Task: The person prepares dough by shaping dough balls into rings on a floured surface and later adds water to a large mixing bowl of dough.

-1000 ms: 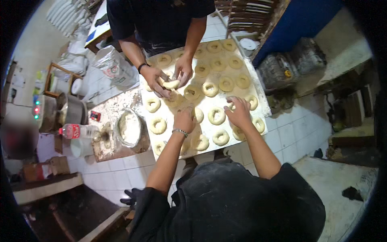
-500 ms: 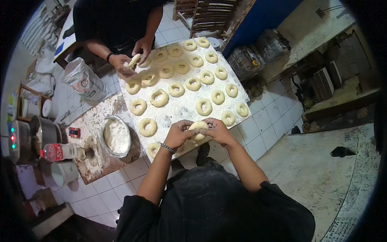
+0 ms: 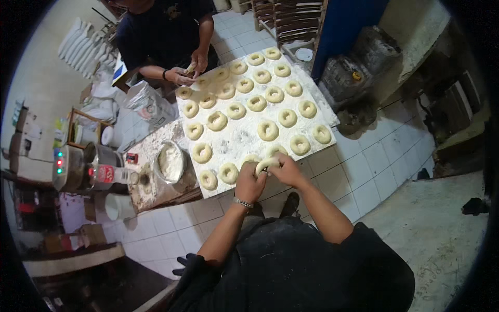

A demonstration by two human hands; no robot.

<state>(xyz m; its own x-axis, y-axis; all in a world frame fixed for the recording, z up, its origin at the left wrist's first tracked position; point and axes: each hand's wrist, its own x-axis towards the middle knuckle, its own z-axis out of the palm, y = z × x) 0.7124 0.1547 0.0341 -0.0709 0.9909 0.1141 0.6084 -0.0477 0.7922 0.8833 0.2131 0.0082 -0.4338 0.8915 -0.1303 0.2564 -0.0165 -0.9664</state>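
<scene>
My left hand (image 3: 251,181) and my right hand (image 3: 287,171) grip a pale dough ring (image 3: 265,164) between them at the front edge of the floured board (image 3: 239,138). Beneath and beside it lie other dough rings (image 3: 228,172), several in rows across the board. The ring's middle is partly hidden by my fingers. Across the board, a co-worker's hands (image 3: 189,73) hold another piece of dough near the back left corner.
Left of the board stand a metal bowl of flour (image 3: 169,161), a plastic bottle (image 3: 106,174), metal pots (image 3: 96,153) and a white sack (image 3: 150,104). A wooden rack (image 3: 296,21) is behind, dark jerrycans (image 3: 338,83) right, tiled floor (image 3: 369,156) below.
A second ago my hands were apart over the board; they then came together on a dough ring and now hold it at the front edge. The co-worker's hands moved toward the back left.
</scene>
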